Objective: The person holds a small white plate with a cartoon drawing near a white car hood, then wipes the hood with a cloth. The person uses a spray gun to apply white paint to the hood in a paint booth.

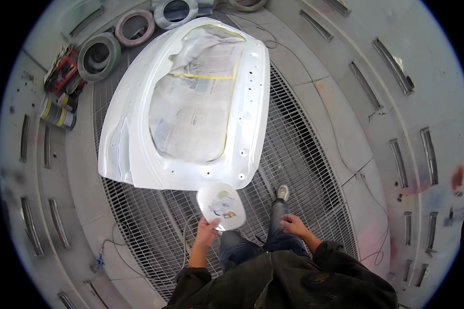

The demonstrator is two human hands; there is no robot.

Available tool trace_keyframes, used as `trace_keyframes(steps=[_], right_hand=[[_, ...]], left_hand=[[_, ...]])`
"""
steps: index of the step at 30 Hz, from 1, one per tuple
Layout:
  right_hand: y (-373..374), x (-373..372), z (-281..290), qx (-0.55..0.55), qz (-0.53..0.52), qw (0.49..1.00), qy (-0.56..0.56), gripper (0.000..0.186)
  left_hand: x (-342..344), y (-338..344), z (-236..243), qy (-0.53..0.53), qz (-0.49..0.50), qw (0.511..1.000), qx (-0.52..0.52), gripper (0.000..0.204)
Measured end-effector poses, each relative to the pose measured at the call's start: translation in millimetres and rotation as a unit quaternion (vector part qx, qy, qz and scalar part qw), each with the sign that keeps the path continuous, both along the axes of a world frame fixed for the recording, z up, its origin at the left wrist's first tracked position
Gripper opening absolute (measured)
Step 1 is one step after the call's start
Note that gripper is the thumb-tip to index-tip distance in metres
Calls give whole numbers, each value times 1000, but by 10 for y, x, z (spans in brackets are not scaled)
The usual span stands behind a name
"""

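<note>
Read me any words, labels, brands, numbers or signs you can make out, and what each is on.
None are legible.
Newspaper in the white panel: print too small to read.
Cans at left: labels too small.
White plate-like piece in the left hand: coloured marks, nothing readable.

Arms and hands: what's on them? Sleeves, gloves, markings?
Left hand and right hand: no gloves visible. Left sleeve and right sleeve: dark, loose fabric, ending partway along the forearms. No cables on either arm.
</note>
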State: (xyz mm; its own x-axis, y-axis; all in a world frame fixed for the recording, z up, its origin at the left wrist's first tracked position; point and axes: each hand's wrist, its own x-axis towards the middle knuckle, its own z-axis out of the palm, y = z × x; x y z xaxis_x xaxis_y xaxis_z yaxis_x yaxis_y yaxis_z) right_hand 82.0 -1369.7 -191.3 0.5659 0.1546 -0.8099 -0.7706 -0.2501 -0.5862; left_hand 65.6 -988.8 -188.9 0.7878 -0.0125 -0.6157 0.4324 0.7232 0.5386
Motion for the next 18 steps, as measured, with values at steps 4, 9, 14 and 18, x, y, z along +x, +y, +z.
trace_keyframes(steps=[4, 9, 14, 18], right_hand=[[-47, 792, 209, 152, -31, 988, 22, 37], [-688, 1732, 443, 215, 33, 974, 60, 37], [-1473, 2448, 320, 218, 153, 964, 23, 31], [-1757, 2905, 341, 221, 272, 936, 36, 33]], left_hand=[[349, -859, 113, -6, -87, 996, 33, 35], [962, -2198, 334, 20, -69, 997, -4, 46], [1280, -3417, 349, 35, 24, 999, 33, 43], [1351, -3953, 460, 31, 76, 992, 96, 36]])
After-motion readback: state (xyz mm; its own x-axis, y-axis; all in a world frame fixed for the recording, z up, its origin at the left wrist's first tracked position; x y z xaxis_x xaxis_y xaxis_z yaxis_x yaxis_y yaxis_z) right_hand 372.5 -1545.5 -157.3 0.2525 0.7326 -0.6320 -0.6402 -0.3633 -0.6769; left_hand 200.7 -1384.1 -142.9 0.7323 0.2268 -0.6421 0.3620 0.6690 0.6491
